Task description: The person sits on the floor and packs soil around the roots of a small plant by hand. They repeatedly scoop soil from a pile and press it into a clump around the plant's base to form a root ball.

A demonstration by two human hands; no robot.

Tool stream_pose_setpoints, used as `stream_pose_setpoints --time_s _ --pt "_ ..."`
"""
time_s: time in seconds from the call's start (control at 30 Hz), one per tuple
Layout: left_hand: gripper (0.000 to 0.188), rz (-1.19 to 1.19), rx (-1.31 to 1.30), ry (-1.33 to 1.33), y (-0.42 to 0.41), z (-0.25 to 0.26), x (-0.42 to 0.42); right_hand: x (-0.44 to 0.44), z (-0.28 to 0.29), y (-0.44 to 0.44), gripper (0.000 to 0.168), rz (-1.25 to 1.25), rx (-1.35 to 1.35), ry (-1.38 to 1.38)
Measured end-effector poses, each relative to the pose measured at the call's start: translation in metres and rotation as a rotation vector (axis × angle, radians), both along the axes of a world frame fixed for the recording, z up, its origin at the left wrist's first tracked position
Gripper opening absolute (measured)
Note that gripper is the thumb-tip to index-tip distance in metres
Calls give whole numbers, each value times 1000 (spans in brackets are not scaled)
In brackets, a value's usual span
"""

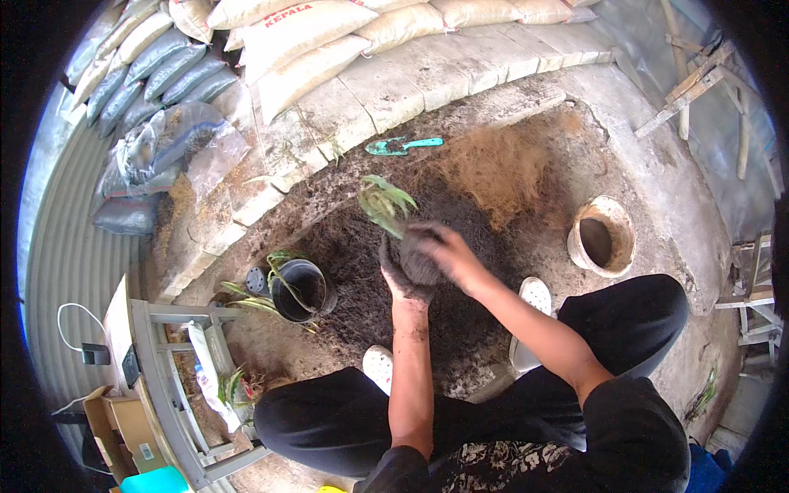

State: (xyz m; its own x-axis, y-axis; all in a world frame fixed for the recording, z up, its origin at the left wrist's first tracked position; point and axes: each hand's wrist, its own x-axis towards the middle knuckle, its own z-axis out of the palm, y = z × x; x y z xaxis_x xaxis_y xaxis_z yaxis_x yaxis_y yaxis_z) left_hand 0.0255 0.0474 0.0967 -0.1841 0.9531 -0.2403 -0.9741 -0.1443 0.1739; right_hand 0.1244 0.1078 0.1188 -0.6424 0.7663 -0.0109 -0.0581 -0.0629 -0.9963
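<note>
A dark, rounded soil ball (421,262) sits at the base of a small plant with long green leaves (385,203), which lean up and to the left. My left hand (400,271), coated in soil, cups the ball from below and the left. Across its upper right side lies my right hand (453,254), with its fingers blurred and curved over the ball. Directly beneath both hands spreads a heap of dark soil (468,320). Part of the ball is hidden by my fingers.
A teal hand trowel (404,146) lies beyond the soil, near brown coconut fibre (502,166). Left stands a black plant pot (302,289) with drooping leaves; right, a dirty whitish bucket (601,237). Stuffed sacks (314,68) rest on the concrete ledge (394,92). A metal-framed table (179,394) stands lower left.
</note>
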Motion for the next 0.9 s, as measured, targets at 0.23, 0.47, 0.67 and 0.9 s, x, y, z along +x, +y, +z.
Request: stream_pose_setpoints --time_s 0.23,0.47,0.67,0.9 --pt "49 81 40 4 5 10 0 4 34 -12 47 -344 786 -565" --pt "43 277 -100 337 6 22 10 -12 23 -36 44 -419 590 -104" --pt "46 138 -158 273 6 47 15 -7 -4 -15 36 -361 -261 354" --pt "60 116 -113 223 6 14 -11 0 25 -18 38 -266 -646 297"
